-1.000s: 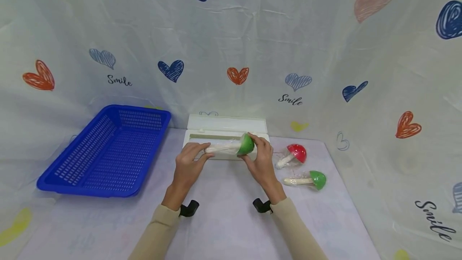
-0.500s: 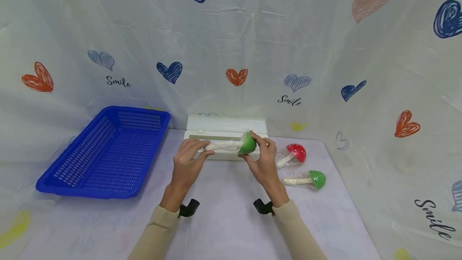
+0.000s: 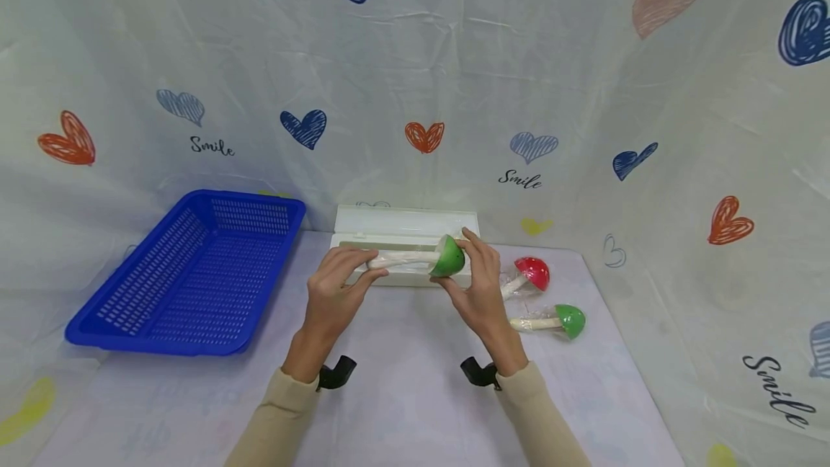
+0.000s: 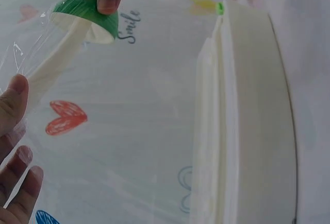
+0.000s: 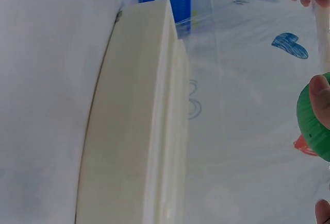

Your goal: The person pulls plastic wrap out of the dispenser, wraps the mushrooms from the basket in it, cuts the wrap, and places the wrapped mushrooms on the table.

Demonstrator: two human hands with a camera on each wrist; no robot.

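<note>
A mushroom with a green cap (image 3: 449, 256) and a long white stem (image 3: 408, 258) is held level in the air, with clear plastic film (image 4: 38, 59) around it. At the stem's end, the left hand (image 3: 333, 294) pinches stem and film between thumb and fingers. The right hand (image 3: 476, 290) grips the cap, thumb below and a finger at its upper side. Just behind the mushroom stands a long white box (image 3: 408, 281) with its lid (image 3: 406, 222) raised. The right wrist view shows the thumb pressed on the green cap, while other fingers are mostly out of frame.
To the right lie two film-wrapped mushrooms, one with a red cap (image 3: 533, 274) and one with a green cap (image 3: 570, 321). A blue plastic basket (image 3: 259, 301) stands at the left. A heart-printed curtain (image 3: 415, 70) hangs behind and beside the white table (image 3: 415, 409).
The right hand has shifted slightly right with the green cap, and its index finger has lifted. Film that stood up above the cap now lies closer. The left hand has moved slightly left.
</note>
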